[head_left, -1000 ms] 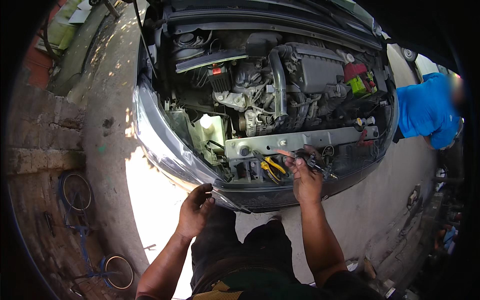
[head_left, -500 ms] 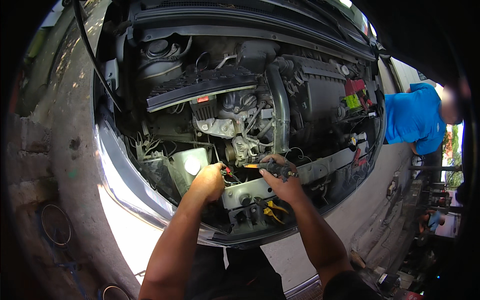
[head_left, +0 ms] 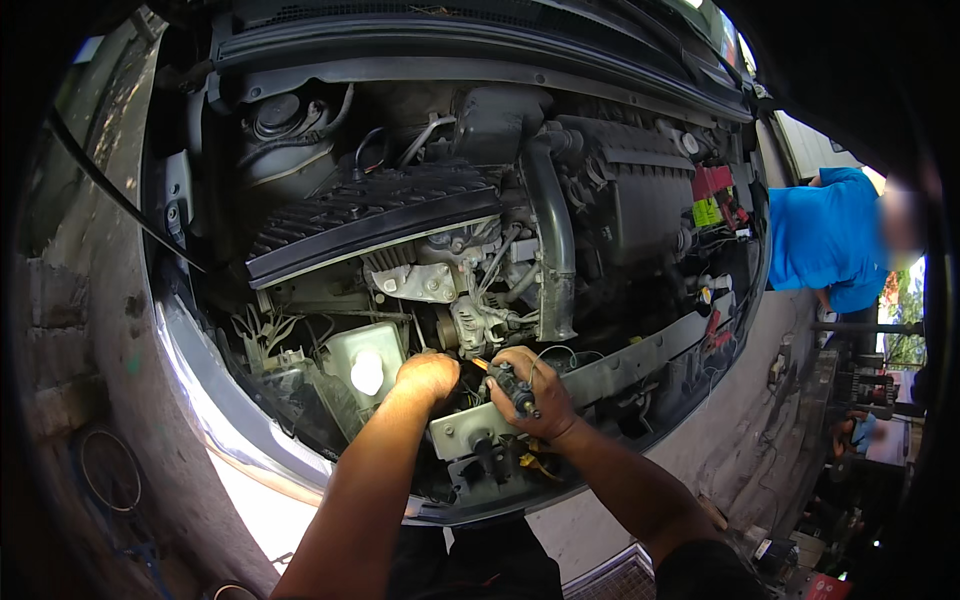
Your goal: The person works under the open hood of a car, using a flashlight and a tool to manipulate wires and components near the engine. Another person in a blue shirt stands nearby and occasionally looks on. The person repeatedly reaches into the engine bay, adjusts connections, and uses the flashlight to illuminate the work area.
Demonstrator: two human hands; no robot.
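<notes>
My left hand (head_left: 428, 375) reaches into the car's engine bay beside a white reservoir (head_left: 366, 350), fingers curled down; what they grip is hidden. My right hand (head_left: 535, 400) is closed on a dark tool (head_left: 508, 382) with an orange-yellow shaft pointing toward my left fingers, and a thin wire loops from near it. Both hands are just below the alternator (head_left: 470, 325), above the pale front crossmember (head_left: 450, 435). Yellow-handled pliers (head_left: 535, 460) lie low at the bay's front, partly shadowed.
A long black ribbed part (head_left: 370, 210) lies across the engine. The hood prop rod (head_left: 105, 180) slants at left. A person in a blue shirt (head_left: 820, 235) stands at the car's right side. A bicycle (head_left: 110, 470) is on the ground at lower left.
I have leaned closer over the bay. My left hand has moved from outside the bumper down beside the reservoir, and my right hand has brought the tool in toward it.
</notes>
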